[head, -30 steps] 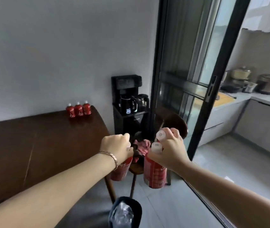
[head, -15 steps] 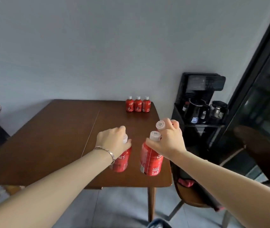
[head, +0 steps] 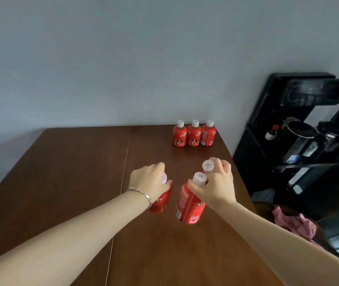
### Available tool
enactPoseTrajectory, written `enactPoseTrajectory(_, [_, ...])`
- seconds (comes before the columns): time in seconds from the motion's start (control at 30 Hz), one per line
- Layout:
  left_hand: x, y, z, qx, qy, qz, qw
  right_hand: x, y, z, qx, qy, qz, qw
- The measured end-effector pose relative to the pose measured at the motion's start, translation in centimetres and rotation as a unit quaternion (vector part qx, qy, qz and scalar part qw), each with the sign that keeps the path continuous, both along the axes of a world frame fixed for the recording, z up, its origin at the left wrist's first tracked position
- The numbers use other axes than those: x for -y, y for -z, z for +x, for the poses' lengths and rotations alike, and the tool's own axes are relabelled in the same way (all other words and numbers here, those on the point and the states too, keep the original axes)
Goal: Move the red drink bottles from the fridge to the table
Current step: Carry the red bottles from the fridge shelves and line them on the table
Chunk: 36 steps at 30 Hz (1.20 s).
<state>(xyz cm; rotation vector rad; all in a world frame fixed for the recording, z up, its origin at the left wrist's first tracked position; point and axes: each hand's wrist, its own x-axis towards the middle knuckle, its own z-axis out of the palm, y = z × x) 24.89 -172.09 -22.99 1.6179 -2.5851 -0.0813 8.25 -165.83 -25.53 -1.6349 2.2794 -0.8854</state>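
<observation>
Three red drink bottles (head: 193, 133) with white caps stand in a row at the far right corner of the brown wooden table (head: 65, 182). My left hand (head: 148, 180) grips one red bottle (head: 161, 202) from above by its neck, held over the table. My right hand (head: 216, 184) holds two red bottles by their necks: the nearer one (head: 189, 207) hangs in full view, the farther one shows only its cap (head: 208, 165) between my fingers. All held bottles are above the tabletop.
A black tea-bar machine (head: 300, 129) with kettles stands just right of the table against the grey wall. A chair with a pink cloth (head: 294, 221) sits by the table's right edge. A seam (head: 123, 182) runs down the tabletop.
The view has swung left from the glass door and closed in on the table. Both hands, still holding the bottles, now hang over the tabletop and nearer the three standing bottles.
</observation>
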Motion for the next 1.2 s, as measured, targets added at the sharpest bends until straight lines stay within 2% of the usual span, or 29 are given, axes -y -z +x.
enactPoseTrajectory(0.27, [10.8, 5.9, -1.1, -0.036, -0.071, 0.097, 0.992, 10.2, 5.6, -1.8, -0.002, 0.000, 0.039, 0.999])
enactPoseTrajectory(0.4, [15.6, 8.0, -2.3, -0.027, -0.071, 0.133, 0.988, 16.2, 7.6, -2.7, 0.009, 0.019, 0.010, 1.000])
enactPoseTrajectory(0.53, [19.0, 9.5, -2.8, -0.023, -0.051, 0.138, 0.989, 21.7, 9.5, -2.9, -0.016, 0.046, -0.055, 0.997])
enactPoseTrajectory(0.67, [22.1, 10.2, -2.6, -0.044, -0.057, 0.153, 0.986, 25.1, 11.9, -2.5, -0.042, 0.021, -0.043, 0.998])
enactPoseTrajectory(0.87, [25.1, 10.9, -2.9, -0.095, -0.116, 0.126, 0.981, 25.7, 13.1, -0.1, -0.036, 0.037, 0.011, 0.999])
enactPoseTrajectory(1.0, [26.2, 11.0, -3.2, -0.133, -0.160, 0.154, 0.966, 25.5, 12.4, 1.1, -0.083, -0.015, 0.056, 0.995])
enactPoseTrajectory(1.1, [26.7, 11.0, -2.9, -0.169, -0.168, 0.195, 0.952, 25.6, 11.1, 0.9, -0.065, -0.065, 0.142, 0.986])
enactPoseTrajectory(1.2, [26.9, 11.1, -2.6, -0.187, -0.155, 0.210, 0.947, 26.1, 9.8, 0.1, -0.086, -0.123, 0.153, 0.977])
